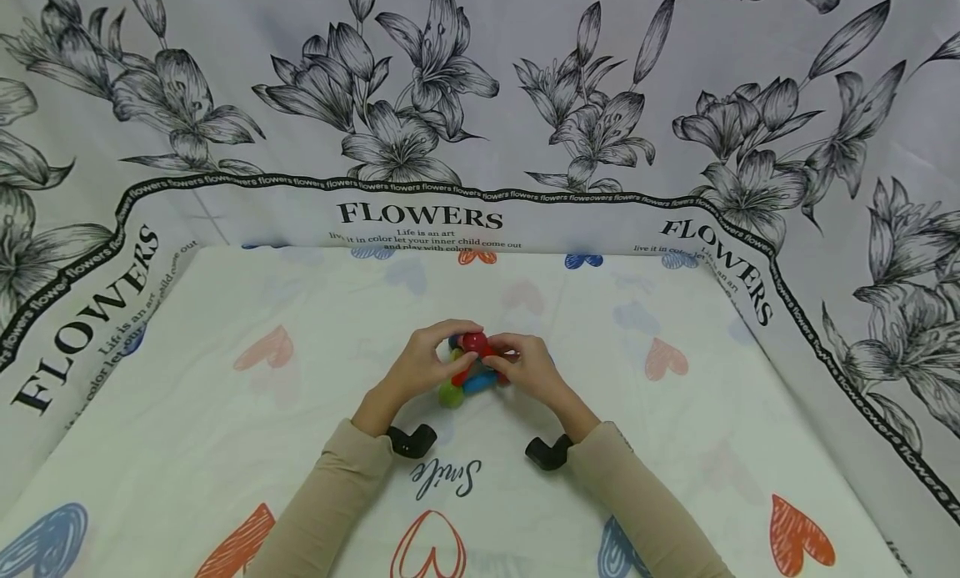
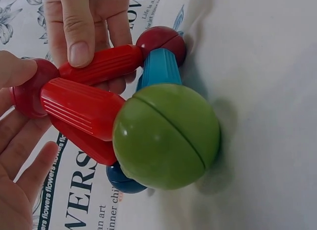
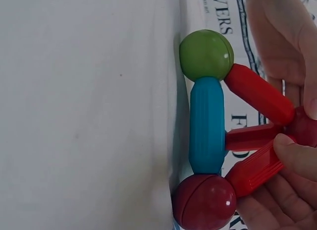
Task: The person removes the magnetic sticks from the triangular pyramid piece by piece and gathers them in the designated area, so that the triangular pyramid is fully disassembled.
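Observation:
A small pyramid-like frame of toy balls and rods stands on the cloth between the hands. Its base shows a green ball [image 2: 166,136], a blue rod [image 3: 207,126] and a dark red ball [image 3: 205,202]. Red rods [image 3: 260,93] slope up to a red ball [image 1: 475,342] at the top. A dark blue ball [image 2: 126,180] sits at the far side, partly hidden behind the green one. My left hand [image 1: 422,363] pinches the top red ball between thumb and fingers. With thumb and fingers, my right hand [image 1: 534,368] grips one sloping red rod near the top.
Under everything lies a white tablecloth [image 1: 300,444] printed with hearts and the word "Smile". A black device [image 1: 412,441] is by the left wrist, another black device [image 1: 549,453] by the right. Flower-printed fabric [image 1: 510,144] rises behind and along the sides.

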Demonstrator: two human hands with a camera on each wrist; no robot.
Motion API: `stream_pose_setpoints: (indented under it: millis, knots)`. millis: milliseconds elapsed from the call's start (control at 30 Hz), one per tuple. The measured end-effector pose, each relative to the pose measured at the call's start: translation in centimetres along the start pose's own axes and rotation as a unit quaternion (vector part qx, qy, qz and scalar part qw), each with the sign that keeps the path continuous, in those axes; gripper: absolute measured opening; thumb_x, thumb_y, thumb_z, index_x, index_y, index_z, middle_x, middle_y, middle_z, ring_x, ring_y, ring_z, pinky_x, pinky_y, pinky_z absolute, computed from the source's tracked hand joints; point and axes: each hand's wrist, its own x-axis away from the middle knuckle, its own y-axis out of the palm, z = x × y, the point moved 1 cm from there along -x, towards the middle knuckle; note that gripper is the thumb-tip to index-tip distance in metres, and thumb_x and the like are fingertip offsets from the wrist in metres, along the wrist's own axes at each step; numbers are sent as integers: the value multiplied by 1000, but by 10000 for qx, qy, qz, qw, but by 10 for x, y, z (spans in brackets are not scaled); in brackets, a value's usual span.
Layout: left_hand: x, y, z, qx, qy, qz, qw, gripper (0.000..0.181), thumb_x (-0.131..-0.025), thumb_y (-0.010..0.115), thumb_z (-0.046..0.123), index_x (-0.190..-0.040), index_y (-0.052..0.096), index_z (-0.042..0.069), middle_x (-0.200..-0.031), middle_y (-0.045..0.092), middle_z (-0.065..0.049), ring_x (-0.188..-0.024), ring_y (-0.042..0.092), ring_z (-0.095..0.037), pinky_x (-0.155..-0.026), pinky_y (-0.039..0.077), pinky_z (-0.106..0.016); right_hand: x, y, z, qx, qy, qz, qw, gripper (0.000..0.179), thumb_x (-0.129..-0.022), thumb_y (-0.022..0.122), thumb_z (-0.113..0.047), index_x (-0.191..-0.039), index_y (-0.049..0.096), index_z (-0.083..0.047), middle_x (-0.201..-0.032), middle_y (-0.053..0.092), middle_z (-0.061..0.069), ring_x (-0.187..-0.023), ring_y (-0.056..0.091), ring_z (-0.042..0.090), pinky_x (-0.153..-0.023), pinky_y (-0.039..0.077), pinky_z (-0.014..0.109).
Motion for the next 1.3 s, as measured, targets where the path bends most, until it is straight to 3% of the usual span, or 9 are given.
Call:
stream_pose_setpoints:
  millis: [367, 600, 1033, 1300]
  knots:
    - [1, 1, 1, -2, -42, 67, 10000, 34, -82, 74, 5, -115, 66, 2, -114, 70, -16, -105, 67, -28, -94, 55, -44, 1, -1, 1, -88, -22, 16, 10000, 25, -86, 69, -7, -108, 69, 6, -106, 72, 22, -100, 69, 32, -85, 59, 35]
    - [4, -6, -1, -60, -348, 291, 9990, 35, -81, 75, 4, -114, 66, 4, -113, 71, -12, -108, 66, -24, -102, 51, -41, 1, -6, 7, -391, 151, 172, 9990, 24, -86, 70, -6, -108, 69, 3, -104, 73, 20, -96, 70, 30, -87, 59, 36]
    - [9, -15, -1, -72, -647, 204, 9977, 37, -83, 75, 11, -118, 66, 7, -118, 70, -10, -114, 64, -24, -105, 49, -42, 3, -16, 14, -634, 165, 159, 9977, 32, -86, 69, -3, -117, 64, 4, -110, 70, 24, -100, 68, 34, -87, 59, 35]
    - [11, -23, 0, -193, -714, 212, 9970, 36, -83, 75, 11, -118, 66, 8, -117, 70, -10, -113, 65, -24, -105, 49, -43, 9, -22, 14, -543, 340, 137, 9979, 28, -86, 68, -2, -114, 64, 3, -107, 70, 23, -100, 68, 34, -87, 59, 34]
